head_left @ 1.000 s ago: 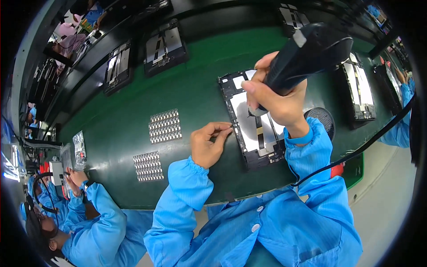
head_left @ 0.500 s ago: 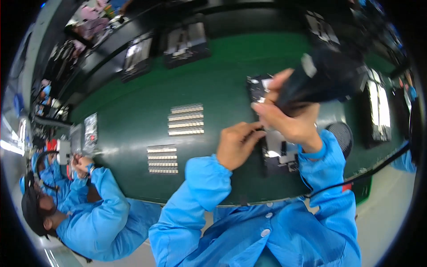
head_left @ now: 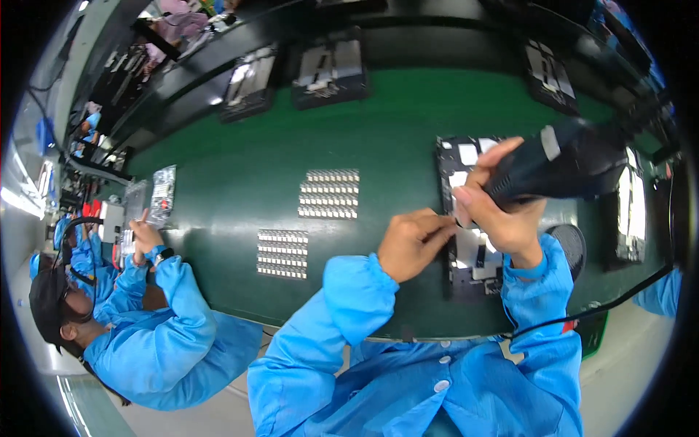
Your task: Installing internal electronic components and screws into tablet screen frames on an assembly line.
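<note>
The right hand (head_left: pixel 502 215) is clamping firmly around one black handheld tool (head_left: pixel 561 164), whose lower end is pointing down over one opened device (head_left: pixel 473 255); the tool's tip is hiding behind the fingers. The left hand (head_left: pixel 408 244) is bringing thumb and forefinger together at the device's left edge — whether anything thin is sitting between them, I cannot tell. The device, a black frame with pale panels, is lying on the green table (head_left: pixel 393 131) beneath both hands.

Just beside the right sleeve, one round black object (head_left: pixel 571 247) is resting on the table, and one black cable (head_left: pixel 611 307) is running past that forearm. Left of the left hand, two sheets of small parts (head_left: pixel 329 195) are lying flat, well apart from the device. Four similar units (head_left: pixel 331 73) are clearly showing around the work — two at the upper left, one at the upper right, one at the right. Farther left, two clear bags (head_left: pixel 163 195) are lying near one co-worker (head_left: pixel 153 342) in a black cap and blue clothing.
</note>
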`<state>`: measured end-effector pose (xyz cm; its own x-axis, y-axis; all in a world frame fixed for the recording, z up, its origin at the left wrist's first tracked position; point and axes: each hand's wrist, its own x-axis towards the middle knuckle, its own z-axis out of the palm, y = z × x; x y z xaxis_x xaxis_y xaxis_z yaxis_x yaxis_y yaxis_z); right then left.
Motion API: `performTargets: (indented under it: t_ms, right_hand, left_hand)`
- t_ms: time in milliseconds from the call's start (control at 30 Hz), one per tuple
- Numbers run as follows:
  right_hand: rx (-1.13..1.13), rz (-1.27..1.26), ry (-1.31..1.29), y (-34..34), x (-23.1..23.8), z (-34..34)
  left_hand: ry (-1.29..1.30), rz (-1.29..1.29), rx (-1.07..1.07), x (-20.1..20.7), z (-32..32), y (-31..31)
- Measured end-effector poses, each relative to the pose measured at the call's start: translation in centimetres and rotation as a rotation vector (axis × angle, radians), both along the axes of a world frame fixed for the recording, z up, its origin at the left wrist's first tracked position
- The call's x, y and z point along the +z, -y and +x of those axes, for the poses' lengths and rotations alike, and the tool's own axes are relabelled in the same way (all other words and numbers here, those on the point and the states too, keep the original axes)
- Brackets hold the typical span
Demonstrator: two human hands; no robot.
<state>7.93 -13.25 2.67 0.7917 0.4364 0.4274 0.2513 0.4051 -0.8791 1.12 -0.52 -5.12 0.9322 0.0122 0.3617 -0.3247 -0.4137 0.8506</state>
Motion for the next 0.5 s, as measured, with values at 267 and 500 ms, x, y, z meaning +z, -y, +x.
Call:
performTargets:
  t_ms: [267, 500]
  right_hand:
    - [-0.075, -0.045, 0.259, 0.1, 0.2, 0.9]
    - [-0.051, -0.016, 0.295, 0.1, -0.3, 0.8]
  left_hand:
    - [-0.114, -0.075, 0.046, -0.1, -0.1, 0.0]
    - [-0.066, -0.034, 0.053, 0.0, -0.3, 0.2]
